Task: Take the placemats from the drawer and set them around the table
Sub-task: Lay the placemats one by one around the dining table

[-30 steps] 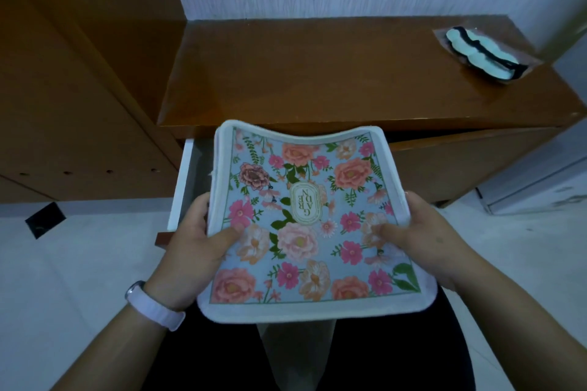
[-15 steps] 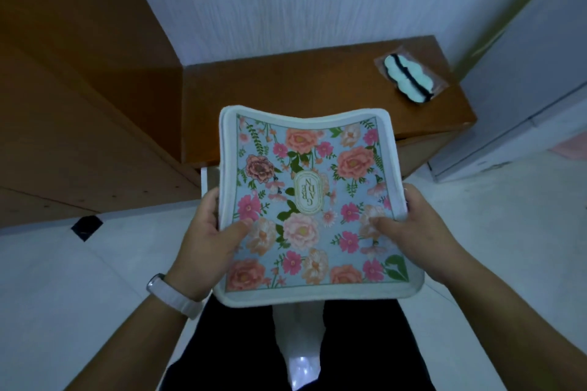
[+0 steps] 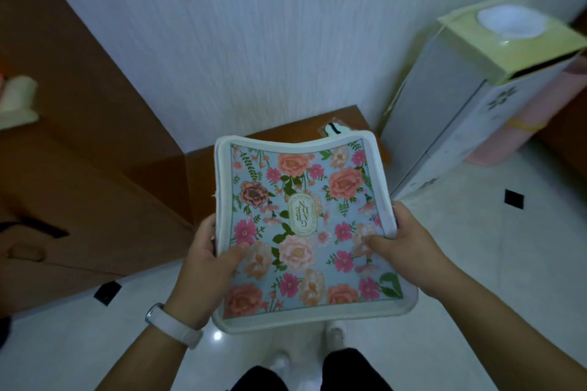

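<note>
Both hands are on the floral placemats (image 3: 305, 232), held up flat above the white floor (image 3: 508, 263). The left hand (image 3: 206, 260) clamps the stack's left edge (white band on that wrist), and the right hand (image 3: 403, 247) grips the right edge, thumbs on top. The wooden tabletop (image 3: 286, 133) peeks out behind the far edge.

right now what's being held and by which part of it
A floral placemat, possibly a stack. The left hand grips its left edge and the right hand its right edge, thumbs on top.
</note>
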Demonstrator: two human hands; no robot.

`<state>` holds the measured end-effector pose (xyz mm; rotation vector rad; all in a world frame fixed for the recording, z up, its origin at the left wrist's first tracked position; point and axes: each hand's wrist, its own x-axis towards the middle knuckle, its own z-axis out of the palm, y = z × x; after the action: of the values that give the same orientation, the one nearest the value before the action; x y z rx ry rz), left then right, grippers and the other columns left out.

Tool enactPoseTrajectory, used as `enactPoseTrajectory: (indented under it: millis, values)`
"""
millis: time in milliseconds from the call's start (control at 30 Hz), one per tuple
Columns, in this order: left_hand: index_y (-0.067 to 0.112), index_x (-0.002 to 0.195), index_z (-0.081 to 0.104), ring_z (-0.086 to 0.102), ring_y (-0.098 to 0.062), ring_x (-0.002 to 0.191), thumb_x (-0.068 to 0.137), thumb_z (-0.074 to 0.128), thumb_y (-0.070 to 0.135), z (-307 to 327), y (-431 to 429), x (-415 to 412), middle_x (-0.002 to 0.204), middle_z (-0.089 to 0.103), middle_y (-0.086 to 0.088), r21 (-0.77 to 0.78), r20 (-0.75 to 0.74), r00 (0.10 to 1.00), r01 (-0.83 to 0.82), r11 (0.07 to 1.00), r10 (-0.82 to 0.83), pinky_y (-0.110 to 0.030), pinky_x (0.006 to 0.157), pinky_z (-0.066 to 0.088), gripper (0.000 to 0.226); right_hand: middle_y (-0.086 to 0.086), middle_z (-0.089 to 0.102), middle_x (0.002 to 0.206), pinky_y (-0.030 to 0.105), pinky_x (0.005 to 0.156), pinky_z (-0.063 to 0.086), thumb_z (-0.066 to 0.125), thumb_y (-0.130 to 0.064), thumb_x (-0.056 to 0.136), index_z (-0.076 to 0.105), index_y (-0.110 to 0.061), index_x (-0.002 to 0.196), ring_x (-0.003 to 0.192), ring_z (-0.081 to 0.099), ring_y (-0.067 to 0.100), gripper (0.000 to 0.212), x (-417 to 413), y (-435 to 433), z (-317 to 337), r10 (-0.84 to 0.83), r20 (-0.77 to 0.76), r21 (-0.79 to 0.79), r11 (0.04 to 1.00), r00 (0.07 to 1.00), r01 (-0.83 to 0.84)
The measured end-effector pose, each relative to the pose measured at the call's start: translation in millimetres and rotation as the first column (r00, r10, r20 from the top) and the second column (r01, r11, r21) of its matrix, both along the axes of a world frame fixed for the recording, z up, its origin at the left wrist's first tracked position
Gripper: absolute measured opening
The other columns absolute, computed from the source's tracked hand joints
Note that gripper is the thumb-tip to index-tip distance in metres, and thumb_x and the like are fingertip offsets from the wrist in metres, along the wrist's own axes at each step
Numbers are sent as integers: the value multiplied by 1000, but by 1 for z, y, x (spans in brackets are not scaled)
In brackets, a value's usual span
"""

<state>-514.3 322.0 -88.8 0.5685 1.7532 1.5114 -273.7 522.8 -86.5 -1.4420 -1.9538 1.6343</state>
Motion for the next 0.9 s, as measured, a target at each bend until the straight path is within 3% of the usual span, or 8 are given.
enactPoseTrajectory:
  millis: [200, 367, 633, 900]
  values:
    - [40, 108, 63, 71, -24, 93, 86, 65, -1, 21, -14, 2, 106, 73, 0, 69, 34, 993, 110, 992, -113, -36, 67, 60, 47, -24, 68, 86, 11, 50, 49, 72, -16, 80, 51, -44, 100, 72, 67, -4, 40, 20, -48, 40, -111, 1, 116, 987, 994, 110]
    - [32, 116, 60, 69, -27, 100, 88, 63, -1, 30, -30, 3, 112, 71, -2, 104, 71, 956, 278, 955, -286, -51, 78, 58, 44, -14, 71, 89, 23, 56, 57, 74, -19, 80, 53, -46, 96, 73, 73, 9, 38, 48, -112, 53, -297, -37, 104, 949, 954, 299]
    - [27, 117, 59, 70, -31, 96, 88, 62, -2, 41, -32, 41, 109, 72, -5, 135, 154, 846, 494, 859, -510, -51, 75, 58, 41, -9, 74, 96, 40, 70, 62, 74, -20, 81, 50, -42, 104, 78, 74, 14, 40, 103, -195, 79, -532, -11, 130, 839, 847, 528]
    - [32, 111, 61, 72, -33, 91, 87, 66, 5, 55, -18, 137, 106, 73, -6, 159, 173, 612, 756, 635, -772, -44, 64, 60, 36, -3, 73, 99, 41, 66, 63, 77, -23, 79, 50, -40, 107, 77, 75, 18, 42, 192, -287, 98, -781, -47, 130, 613, 622, 779]
